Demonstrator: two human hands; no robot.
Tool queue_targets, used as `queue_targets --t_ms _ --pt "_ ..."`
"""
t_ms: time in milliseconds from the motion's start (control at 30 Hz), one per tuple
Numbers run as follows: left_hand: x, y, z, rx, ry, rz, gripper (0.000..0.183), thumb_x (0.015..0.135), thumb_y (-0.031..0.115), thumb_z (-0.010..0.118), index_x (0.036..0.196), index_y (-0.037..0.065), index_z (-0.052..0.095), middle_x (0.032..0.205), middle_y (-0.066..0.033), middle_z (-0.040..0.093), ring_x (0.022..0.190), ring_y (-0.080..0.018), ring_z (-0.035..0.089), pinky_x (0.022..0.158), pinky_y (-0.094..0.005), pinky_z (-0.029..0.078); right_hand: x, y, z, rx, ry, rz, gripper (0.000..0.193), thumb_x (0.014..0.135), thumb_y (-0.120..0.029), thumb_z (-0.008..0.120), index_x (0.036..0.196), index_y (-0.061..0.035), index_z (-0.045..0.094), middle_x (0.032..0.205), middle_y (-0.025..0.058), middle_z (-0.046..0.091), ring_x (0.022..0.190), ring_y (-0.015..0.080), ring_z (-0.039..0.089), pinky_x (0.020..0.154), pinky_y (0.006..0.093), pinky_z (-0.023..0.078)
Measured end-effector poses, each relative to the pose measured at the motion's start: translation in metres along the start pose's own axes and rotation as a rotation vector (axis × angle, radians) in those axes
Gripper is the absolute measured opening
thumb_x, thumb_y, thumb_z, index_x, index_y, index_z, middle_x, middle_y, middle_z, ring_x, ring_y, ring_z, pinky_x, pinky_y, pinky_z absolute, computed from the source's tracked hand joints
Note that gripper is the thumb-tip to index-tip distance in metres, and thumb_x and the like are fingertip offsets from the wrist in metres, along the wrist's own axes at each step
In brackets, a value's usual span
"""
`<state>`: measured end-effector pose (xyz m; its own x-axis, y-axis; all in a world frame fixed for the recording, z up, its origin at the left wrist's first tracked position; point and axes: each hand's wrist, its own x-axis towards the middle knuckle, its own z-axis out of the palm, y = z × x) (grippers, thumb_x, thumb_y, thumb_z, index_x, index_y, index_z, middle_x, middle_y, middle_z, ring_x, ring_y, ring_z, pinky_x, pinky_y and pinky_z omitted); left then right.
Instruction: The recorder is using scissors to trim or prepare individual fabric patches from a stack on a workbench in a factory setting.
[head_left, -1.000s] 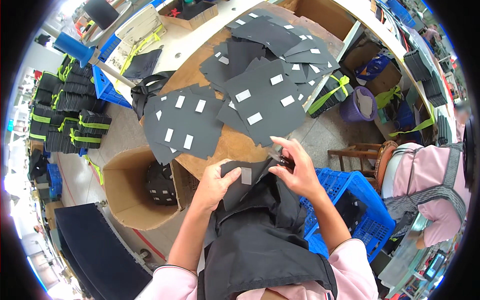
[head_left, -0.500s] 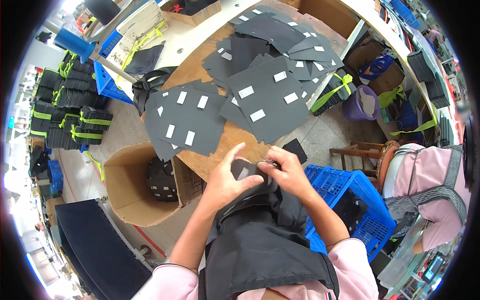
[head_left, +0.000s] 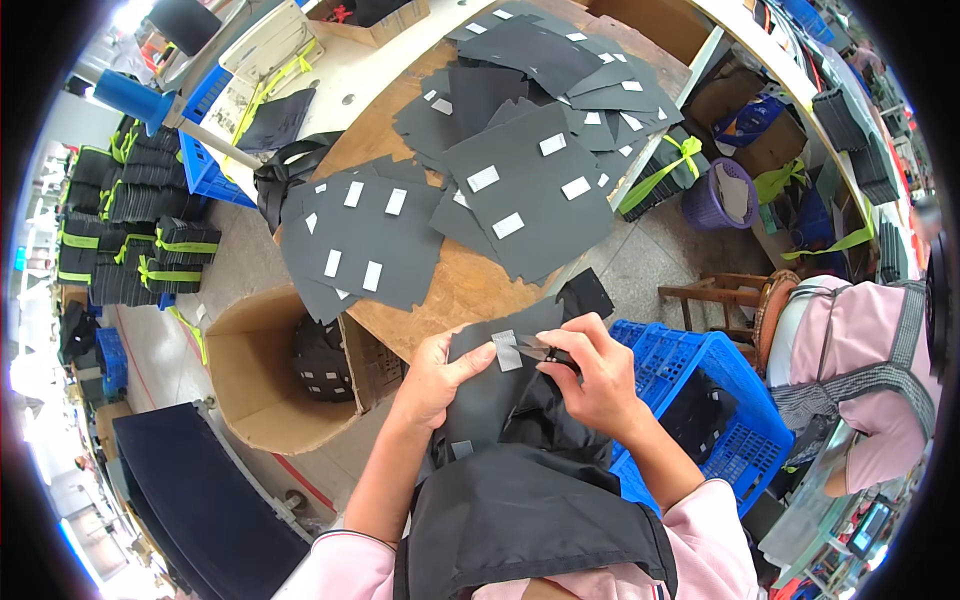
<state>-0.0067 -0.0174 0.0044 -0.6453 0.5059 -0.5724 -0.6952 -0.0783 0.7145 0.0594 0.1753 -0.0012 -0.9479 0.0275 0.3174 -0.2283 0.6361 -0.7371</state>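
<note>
My left hand grips the left edge of a black sheet panel over my lap, thumb on top beside a pale grey patch. In my right hand is a pair of small thread snips, held between thumb and fingers. Their blade tips point left and reach the patch's right edge; whether they touch it I cannot tell. A second grey patch shows lower on the panel. Just ahead, similar black panels with white patches lie in overlapping piles on the wooden tabletop.
An open cardboard box with black pieces inside stands left of my knees. To my right is a blue plastic crate, also holding black pieces. A co-worker in pink sits beyond it. Strapped black stacks stand at far left.
The panel was bent up between my hands; now it lies flatter, with the grey patch facing up. My right hand has moved slightly right and down, bringing the snips' blades to the patch.
</note>
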Motion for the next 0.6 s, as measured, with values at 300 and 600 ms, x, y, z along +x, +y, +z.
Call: queue_targets --t_ms 300,600 --pt "-0.005 0.003 0.001 0.063 0.084 0.065 0.029 0.083 0.016 0.065 0.104 -0.002 0.059 0.092 -0.0055 0.062 0.080 -0.0103 0.057 0.073 -0.0245 0.047 -0.013 0.000 0.009 0.116 0.187 0.142 0.032 0.069 0.003 0.069 0.098 -0.0049 0.060 0.084 0.0098 0.054 0.060 0.0197 0.054 0.055 0.0257 0.045" --pt "0.003 0.006 0.018 -0.105 0.152 0.283 0.024 0.085 0.015 0.065 0.104 0.002 0.058 0.092 -0.0030 0.060 0.080 -0.0102 0.056 0.072 -0.0244 0.045 -0.056 0.021 0.045 1.547 -0.218 1.254 0.022 0.091 -0.031 0.054 0.090 -0.0093 0.053 0.057 -0.0026 0.045 0.038 0.0053 0.032 0.034 0.0208 0.021"
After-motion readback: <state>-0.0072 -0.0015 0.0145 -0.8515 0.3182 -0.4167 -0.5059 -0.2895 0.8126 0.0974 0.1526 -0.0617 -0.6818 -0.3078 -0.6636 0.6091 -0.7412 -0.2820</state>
